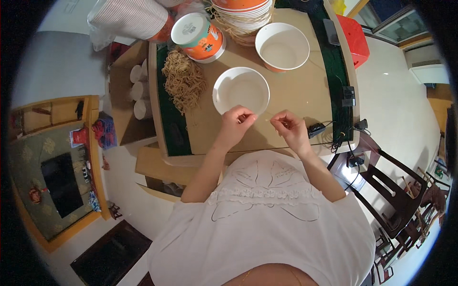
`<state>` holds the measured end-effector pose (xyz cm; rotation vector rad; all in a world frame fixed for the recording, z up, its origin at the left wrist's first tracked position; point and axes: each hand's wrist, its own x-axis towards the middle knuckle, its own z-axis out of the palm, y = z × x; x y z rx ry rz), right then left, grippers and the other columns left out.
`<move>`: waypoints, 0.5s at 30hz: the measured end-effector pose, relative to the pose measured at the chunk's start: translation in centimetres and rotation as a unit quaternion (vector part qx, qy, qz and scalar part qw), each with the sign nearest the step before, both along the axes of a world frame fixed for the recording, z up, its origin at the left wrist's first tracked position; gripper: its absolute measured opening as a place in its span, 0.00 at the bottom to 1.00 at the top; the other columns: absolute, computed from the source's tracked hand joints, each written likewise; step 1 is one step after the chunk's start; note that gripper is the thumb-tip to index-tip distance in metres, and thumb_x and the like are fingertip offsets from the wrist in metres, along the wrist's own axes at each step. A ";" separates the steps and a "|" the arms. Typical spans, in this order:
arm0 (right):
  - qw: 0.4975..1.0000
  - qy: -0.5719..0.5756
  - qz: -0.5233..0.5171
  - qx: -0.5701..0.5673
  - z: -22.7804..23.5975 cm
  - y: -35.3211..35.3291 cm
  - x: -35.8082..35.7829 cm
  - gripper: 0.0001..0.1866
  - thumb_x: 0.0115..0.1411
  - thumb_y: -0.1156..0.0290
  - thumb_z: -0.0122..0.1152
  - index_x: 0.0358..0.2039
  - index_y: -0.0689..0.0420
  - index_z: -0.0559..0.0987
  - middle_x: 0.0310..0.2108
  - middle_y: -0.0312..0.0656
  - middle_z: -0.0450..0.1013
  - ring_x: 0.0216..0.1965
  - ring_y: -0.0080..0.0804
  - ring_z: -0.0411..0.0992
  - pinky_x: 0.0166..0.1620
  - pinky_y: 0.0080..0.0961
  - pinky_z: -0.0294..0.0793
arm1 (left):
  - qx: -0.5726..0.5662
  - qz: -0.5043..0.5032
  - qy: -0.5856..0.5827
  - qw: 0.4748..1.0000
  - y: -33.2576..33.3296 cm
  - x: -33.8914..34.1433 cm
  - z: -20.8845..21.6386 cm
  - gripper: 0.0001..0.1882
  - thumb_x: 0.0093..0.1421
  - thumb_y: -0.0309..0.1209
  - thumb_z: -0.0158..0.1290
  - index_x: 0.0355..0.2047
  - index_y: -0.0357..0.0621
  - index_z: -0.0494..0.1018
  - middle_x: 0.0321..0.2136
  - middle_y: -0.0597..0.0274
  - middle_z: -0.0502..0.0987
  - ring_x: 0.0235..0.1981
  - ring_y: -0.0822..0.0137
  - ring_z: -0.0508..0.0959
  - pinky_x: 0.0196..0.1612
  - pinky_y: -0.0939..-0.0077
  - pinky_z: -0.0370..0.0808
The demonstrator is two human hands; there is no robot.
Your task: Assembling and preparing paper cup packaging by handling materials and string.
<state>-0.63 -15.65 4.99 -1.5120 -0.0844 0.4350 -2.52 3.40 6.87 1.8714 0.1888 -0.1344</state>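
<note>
Both my hands are over the near part of the table, thumbs and fingertips pinched together. My left hand [235,126] is at the near rim of a white paper bucket [241,89], which stands upright with its mouth up. A short way to the right is my right hand [292,129], apart from the left. Whatever is in either pinch is too small to make out. Left of the bucket lies a heap of tan, crinkled strands [183,80]. Behind and to the right stands a second upright paper bucket [281,46], white inside with orange outside.
An orange and green bucket [204,44] stands upside down behind the strands. Stacked buckets [242,21] tied round with strands stand at the back, beside a bagged stack [128,21]. A phone [330,31] and black cables [339,139] lie along the right edge.
</note>
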 end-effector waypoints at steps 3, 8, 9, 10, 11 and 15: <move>1.000 0.013 -0.003 -0.008 -0.8 -0.1 0.6 0.01 0.57 0.78 0.57 0.30 0.60 0.74 0.23 0.29 0.69 0.21 0.10 0.62 0.23 0.10 0.59 | 0.133 -0.036 -0.066 0.988 0.5 0.7 -1.2 0.10 0.48 0.25 0.59 0.31 0.37 0.72 0.27 0.57 0.73 0.28 0.65 0.75 0.32 0.74 0.72; 0.994 -0.035 -0.090 -0.045 -3.1 0.6 3.0 0.04 0.56 0.74 0.59 0.28 0.60 0.74 0.17 0.27 0.64 0.20 0.12 0.59 0.24 0.13 0.60 | 0.218 -0.054 -0.154 0.962 -2.2 2.3 -5.1 0.24 0.47 0.26 0.58 0.45 0.39 0.66 0.37 0.51 0.71 0.37 0.55 0.73 0.42 0.64 0.70; 0.991 -0.052 -0.095 -0.078 -3.1 0.6 3.5 0.04 0.56 0.74 0.59 0.28 0.60 0.74 0.16 0.26 0.62 0.19 0.12 0.57 0.23 0.13 0.58 | 0.253 -0.027 -0.141 0.957 -2.4 2.7 -5.1 0.19 0.48 0.23 0.57 0.43 0.39 0.69 0.35 0.53 0.73 0.34 0.60 0.75 0.40 0.70 0.72; 0.991 -0.054 -0.095 -0.076 -3.0 1.0 3.8 0.04 0.56 0.74 0.59 0.28 0.60 0.74 0.16 0.26 0.62 0.19 0.12 0.57 0.23 0.13 0.58 | 0.255 -0.027 -0.143 0.956 -1.9 2.6 -5.0 0.19 0.48 0.23 0.57 0.43 0.39 0.69 0.35 0.53 0.73 0.34 0.60 0.75 0.40 0.70 0.72; 0.994 -0.041 -0.089 -0.053 -3.1 1.3 4.1 0.04 0.56 0.74 0.60 0.28 0.60 0.75 0.15 0.25 0.60 0.19 0.12 0.55 0.23 0.13 0.57 | 0.222 -0.014 -0.105 0.969 -1.2 2.7 -3.7 0.17 0.50 0.23 0.55 0.42 0.38 0.70 0.33 0.54 0.74 0.32 0.63 0.76 0.38 0.72 0.73; 0.999 -0.028 -0.028 -0.019 -2.7 3.7 4.7 0.04 0.56 0.75 0.59 0.30 0.61 0.75 0.19 0.28 0.66 0.21 0.12 0.61 0.25 0.12 0.61 | 0.093 0.041 -0.071 0.992 2.0 2.3 -0.8 0.13 0.54 0.23 0.52 0.41 0.33 0.72 0.28 0.58 0.77 0.29 0.74 0.75 0.33 0.79 0.72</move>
